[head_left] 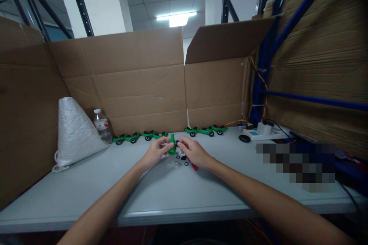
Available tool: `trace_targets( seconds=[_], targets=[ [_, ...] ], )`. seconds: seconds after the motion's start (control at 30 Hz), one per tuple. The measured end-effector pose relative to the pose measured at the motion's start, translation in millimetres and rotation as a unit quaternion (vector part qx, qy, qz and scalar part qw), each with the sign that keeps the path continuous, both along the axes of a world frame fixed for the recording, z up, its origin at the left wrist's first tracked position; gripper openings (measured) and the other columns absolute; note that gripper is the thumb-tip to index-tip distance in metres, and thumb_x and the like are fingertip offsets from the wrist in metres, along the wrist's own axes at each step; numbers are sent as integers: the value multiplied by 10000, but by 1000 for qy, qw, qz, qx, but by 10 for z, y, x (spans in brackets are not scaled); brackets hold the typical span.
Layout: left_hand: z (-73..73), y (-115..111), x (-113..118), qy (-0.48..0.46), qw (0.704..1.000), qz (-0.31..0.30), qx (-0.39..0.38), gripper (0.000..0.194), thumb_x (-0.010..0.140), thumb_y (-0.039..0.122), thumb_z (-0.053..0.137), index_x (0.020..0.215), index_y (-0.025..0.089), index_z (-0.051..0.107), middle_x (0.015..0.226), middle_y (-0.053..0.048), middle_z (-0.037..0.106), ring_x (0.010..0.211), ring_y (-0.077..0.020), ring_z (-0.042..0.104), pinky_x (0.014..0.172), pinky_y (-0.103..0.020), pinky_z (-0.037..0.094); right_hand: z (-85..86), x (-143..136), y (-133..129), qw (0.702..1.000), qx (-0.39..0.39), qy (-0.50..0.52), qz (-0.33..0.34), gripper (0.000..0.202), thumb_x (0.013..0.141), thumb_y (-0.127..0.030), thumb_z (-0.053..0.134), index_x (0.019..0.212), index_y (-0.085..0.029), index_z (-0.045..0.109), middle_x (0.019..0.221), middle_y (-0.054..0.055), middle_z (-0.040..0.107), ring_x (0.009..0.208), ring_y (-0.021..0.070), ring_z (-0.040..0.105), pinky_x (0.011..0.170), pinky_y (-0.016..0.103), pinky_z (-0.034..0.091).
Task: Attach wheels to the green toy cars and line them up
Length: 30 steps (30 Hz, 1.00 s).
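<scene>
Near the middle of the white table, my left hand grips a green toy car body, held upright. My right hand pinches a small black part against the right side of that body. Below my hands lie small black rings, a white ring and a black piece. A red-handled tool rests by my right hand, its other end partly hidden under the fingers.
Several green toy cars line the back by the cardboard wall. At left stand a white foam bag and a plastic bottle. A power strip and a black disc sit back right.
</scene>
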<state>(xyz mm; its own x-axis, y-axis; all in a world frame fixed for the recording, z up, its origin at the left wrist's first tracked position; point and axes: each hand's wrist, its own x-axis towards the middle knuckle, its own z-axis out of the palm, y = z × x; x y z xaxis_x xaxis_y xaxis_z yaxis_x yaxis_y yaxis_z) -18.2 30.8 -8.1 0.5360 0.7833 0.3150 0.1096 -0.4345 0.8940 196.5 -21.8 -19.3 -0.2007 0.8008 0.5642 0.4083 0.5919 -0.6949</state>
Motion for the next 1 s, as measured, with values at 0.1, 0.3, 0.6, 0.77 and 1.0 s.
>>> trace_targets(
  seconds=[0.1,0.3,0.6,0.77,1.0],
  targets=[
    [-33,11,-9,9,1000,-13,5,475,876,573,751,1055,138,680,957,-52,676,713,-123,618,589,-225,503,-13,0,-10,1000,-15,-8,6,271,1032,-375,484,806,-227,502,666,-32,555,628,159,517,638,283,340],
    [-25,-13,1,16,1000,-18,20,474,862,576,765,1036,142,686,914,-43,675,708,-127,619,604,-226,499,-30,33,11,999,12,-32,15,291,1047,-365,470,788,-232,461,664,-41,497,632,157,482,626,273,302],
    [37,-27,37,-11,1000,-1,22,458,795,554,832,877,157,620,789,15,590,635,-99,560,587,-221,473,-51,81,55,994,89,-69,12,242,1071,-348,429,860,-244,486,765,-12,496,713,186,481,679,286,332],
    [75,-58,5,-10,1000,-15,-22,467,809,564,821,884,147,622,790,10,589,619,-87,545,571,-206,439,-64,96,66,988,103,-114,11,187,1070,-334,440,910,-249,490,822,5,532,726,192,485,684,289,335],
    [33,-46,43,-15,1000,-18,-16,501,778,587,837,908,160,610,784,13,605,607,-92,556,562,-208,416,-11,67,19,991,97,-98,-3,218,1049,-304,442,839,-244,459,763,-11,495,704,185,464,671,289,316]
  ],
)
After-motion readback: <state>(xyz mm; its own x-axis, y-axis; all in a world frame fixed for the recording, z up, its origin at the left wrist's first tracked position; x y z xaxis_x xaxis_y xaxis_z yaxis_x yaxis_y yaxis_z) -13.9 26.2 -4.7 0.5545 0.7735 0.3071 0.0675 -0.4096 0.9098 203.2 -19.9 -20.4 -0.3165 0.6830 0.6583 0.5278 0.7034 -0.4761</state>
